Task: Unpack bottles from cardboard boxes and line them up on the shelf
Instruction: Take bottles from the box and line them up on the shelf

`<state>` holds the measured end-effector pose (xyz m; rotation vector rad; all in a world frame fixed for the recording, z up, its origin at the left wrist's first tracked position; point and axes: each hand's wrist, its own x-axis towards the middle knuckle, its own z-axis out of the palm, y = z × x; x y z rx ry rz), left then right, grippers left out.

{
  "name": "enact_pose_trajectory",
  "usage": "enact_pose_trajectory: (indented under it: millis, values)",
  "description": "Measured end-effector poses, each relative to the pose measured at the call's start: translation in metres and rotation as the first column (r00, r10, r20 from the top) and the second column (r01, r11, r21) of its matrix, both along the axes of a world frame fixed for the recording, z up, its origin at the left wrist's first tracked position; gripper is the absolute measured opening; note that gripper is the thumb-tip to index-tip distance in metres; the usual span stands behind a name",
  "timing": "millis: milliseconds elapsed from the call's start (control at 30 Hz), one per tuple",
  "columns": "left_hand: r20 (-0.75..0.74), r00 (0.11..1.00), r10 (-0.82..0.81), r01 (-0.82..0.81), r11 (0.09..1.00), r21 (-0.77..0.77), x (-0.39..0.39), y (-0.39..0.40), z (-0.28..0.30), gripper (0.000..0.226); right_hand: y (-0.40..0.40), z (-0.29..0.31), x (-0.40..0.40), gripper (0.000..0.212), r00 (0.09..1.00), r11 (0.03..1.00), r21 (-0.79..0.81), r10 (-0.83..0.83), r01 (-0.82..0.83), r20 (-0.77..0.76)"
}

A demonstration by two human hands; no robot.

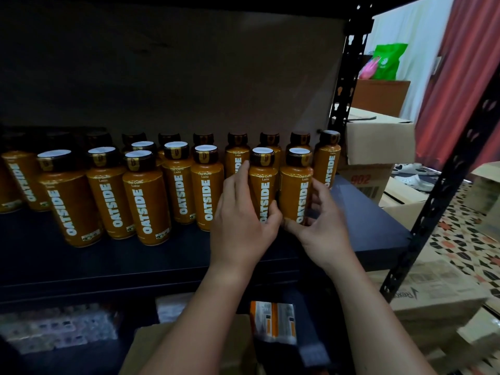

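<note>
Several orange Oatside bottles with dark caps stand in rows on the dark shelf (108, 261). My left hand (243, 212) wraps around one upright bottle (263, 180) in the front row. Right beside it stands another bottle (295, 185), gripped low down by my right hand (322, 223). The two bottles touch each other and both rest on the shelf. Behind them runs a back row of bottles (236, 155), ending at the far right bottle (327, 158).
A black metal upright (422, 226) frames the shelf's right front corner, another upright (346, 77) stands at the back. Cardboard boxes (378, 142) are stacked to the right on a patterned floor. An open box (189, 347) sits below my forearms.
</note>
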<state>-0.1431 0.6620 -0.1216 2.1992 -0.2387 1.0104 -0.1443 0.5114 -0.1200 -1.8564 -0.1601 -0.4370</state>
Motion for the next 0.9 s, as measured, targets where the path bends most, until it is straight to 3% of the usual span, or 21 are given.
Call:
enact_pose_trajectory:
  millis: [333, 900]
  values:
    - [-0.067, 0.998, 0.013, -0.011, 0.999, 0.035, 0.0023, -0.0014, -0.0003, 0.093, 0.0067, -0.0038, 0.0015, 0.094, 0.997, 0.992, -0.095, -0.075, 0.077, 0.025]
    - [-0.076, 0.997, 0.006, -0.004, 1.0, 0.028, 0.0014, -0.0008, -0.0012, 0.092, 0.0059, -0.0075, 0.0031, 0.095, 0.996, 0.992, -0.095, -0.083, 0.086, 0.032]
